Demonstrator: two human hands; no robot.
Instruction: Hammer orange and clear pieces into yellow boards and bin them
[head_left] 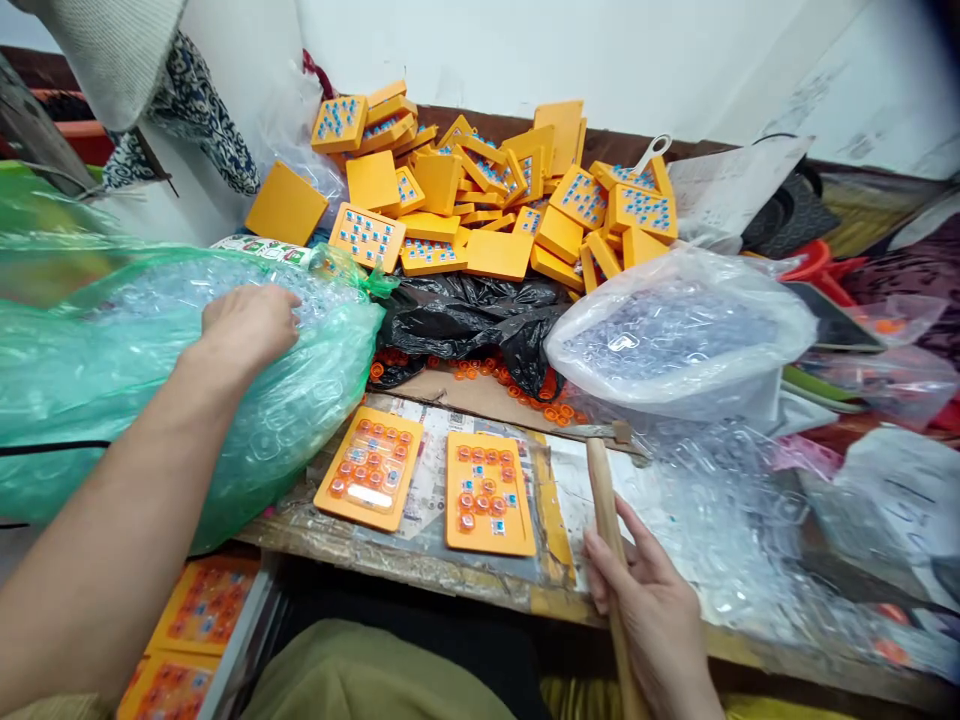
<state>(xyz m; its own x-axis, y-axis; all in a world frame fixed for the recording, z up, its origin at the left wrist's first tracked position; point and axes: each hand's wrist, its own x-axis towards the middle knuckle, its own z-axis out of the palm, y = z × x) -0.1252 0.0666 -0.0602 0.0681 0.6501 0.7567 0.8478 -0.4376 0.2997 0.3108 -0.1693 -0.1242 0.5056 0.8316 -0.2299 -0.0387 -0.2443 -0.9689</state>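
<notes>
Below, cut-off wooden stick (600, 485) (in right hand (651, 605)).

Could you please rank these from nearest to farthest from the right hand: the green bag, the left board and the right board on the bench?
From the right hand:
1. Right board, just to its left.
2. Left board, beyond the right board.
3. Green bag, at far left, past both boards.
</notes>
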